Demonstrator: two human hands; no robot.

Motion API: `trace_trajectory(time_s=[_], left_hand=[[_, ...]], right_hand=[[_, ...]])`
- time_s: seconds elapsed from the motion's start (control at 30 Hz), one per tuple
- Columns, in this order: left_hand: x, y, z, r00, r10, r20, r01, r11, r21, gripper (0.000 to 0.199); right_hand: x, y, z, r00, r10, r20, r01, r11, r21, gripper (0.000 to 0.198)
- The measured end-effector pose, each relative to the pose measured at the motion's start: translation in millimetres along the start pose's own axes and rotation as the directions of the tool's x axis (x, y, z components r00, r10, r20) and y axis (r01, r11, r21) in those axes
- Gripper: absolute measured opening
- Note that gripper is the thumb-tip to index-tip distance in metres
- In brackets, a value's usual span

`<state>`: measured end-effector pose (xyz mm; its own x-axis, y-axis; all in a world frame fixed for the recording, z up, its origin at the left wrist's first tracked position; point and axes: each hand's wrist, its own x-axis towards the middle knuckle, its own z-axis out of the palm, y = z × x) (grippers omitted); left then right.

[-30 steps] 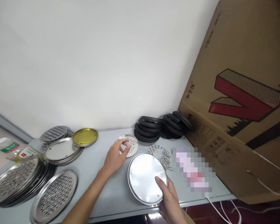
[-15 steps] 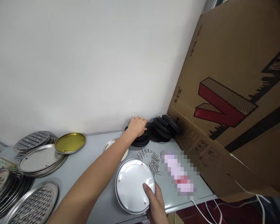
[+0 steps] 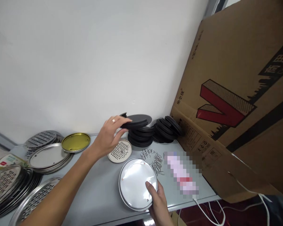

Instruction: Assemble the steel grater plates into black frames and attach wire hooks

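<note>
While our right hand (image 3: 159, 201) keeps its hold on the silver disc (image 3: 135, 182), what changes is at the back edge of the surface (image 3: 96, 191). Half a second ago our left hand (image 3: 109, 135) was reaching onto the black stack (image 3: 140, 139); now it is drawn back a little toward the left, with a black disc (image 3: 135, 124) pinched at its near rim, fingers above and thumb below. That disc is tilted slightly over the stack; blur hides whether its far side is quite clear of the rest.

The silver disc is near the front edge, apparently held up from the surface, our right thumb lying over its face and the other fingers out of sight behind it. As we judge it, both hands are now taken, each with a different kind of disc.

The small perforated disc (image 3: 119, 151), partly hidden by our forearm in the last view, shows again beneath our left hand, between the back edge and the silver disc. Just right of it lie the metal rings (image 3: 146, 153) and hooks (image 3: 157, 163). A second black pile (image 3: 165, 130) leans at the back right corner, beside the cardboard box (image 3: 217, 169).
</note>
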<state>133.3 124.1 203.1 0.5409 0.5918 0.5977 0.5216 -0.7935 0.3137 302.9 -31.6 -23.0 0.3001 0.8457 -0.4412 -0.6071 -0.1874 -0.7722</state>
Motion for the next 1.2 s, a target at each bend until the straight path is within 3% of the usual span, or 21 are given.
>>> trace_trajectory(time_s=[0.07, 0.13, 0.17, 0.2, 0.27, 0.3, 0.4, 0.5, 0.57, 0.67, 0.73, 0.9, 1.03, 1.1, 1.2], left_hand=[[-46, 2, -16, 0.991, -0.132, -0.03, 0.127, 0.983, -0.137, 0.028], [-94, 2, -23, 0.925, -0.363, -0.11, 0.321, 0.903, -0.285, 0.032], [-117, 1, -24, 0.843, -0.512, -0.163, 0.426, 0.822, -0.377, 0.038], [-139, 1, -23, 0.701, -0.669, -0.247, 0.503, 0.71, -0.494, 0.043], [-174, 3, -18, 0.464, -0.86, -0.214, 0.506, 0.456, -0.732, 0.057], [-187, 4, -14, 0.373, -0.914, -0.159, 0.464, 0.332, -0.821, 0.062], [-213, 11, -2, 0.181, -0.983, 0.042, 0.352, 0.025, -0.936, 0.056], [-223, 18, 11, 0.068, -0.976, 0.209, 0.318, -0.177, -0.931, 0.044], [-225, 21, 18, 0.043, -0.965, 0.258, 0.315, -0.232, -0.92, 0.041], [-225, 24, 25, 0.011, -0.967, 0.256, 0.324, -0.239, -0.915, 0.04], [-224, 27, 29, 0.02, -0.966, 0.259, 0.333, -0.238, -0.913, 0.038], [-227, 29, 35, 0.202, -0.937, 0.285, 0.347, -0.204, -0.915, 0.042], [-233, 24, 35, 0.403, -0.875, 0.268, 0.452, -0.065, -0.89, 0.05], [-237, 21, 35, 0.44, -0.864, 0.246, 0.478, -0.007, -0.878, 0.051], [-241, 17, 37, 0.413, -0.889, 0.195, 0.456, 0.017, -0.89, 0.056]], right_hand=[[-4, -5, 4, 0.998, 0.052, 0.02, -0.053, 0.998, 0.037, 0.081], [-8, -11, 9, 0.998, 0.057, 0.037, -0.059, 0.995, 0.075, 0.084], [-10, -14, 11, 0.998, 0.049, 0.041, -0.053, 0.995, 0.083, 0.085], [-12, -17, 13, 0.998, 0.038, 0.044, -0.042, 0.996, 0.081, 0.085], [-14, -20, 15, 0.999, 0.011, 0.034, -0.012, 0.999, 0.047, 0.084], [-14, -21, 16, 1.0, -0.002, 0.029, 0.002, 1.0, 0.018, 0.083], [-16, -19, 15, 0.998, -0.041, 0.053, 0.043, 0.998, -0.051, 0.081], [-23, -14, 15, 0.994, -0.062, 0.095, 0.072, 0.992, -0.102, 0.076], [-31, -13, 15, 0.985, -0.094, 0.143, 0.115, 0.982, -0.15, 0.07], [-44, -15, 19, 0.96, -0.152, 0.237, 0.206, 0.953, -0.223, 0.062], [-51, -17, 22, 0.953, -0.162, 0.257, 0.231, 0.935, -0.269, 0.061], [-58, -19, 32, 0.951, -0.175, 0.257, 0.256, 0.909, -0.328, 0.062], [-59, -20, 39, 0.914, -0.192, 0.357, 0.322, 0.877, -0.356, 0.061], [-61, -20, 41, 0.911, -0.202, 0.359, 0.342, 0.857, -0.386, 0.06], [-67, -17, 41, 0.922, -0.177, 0.345, 0.327, 0.834, -0.445, 0.062]])
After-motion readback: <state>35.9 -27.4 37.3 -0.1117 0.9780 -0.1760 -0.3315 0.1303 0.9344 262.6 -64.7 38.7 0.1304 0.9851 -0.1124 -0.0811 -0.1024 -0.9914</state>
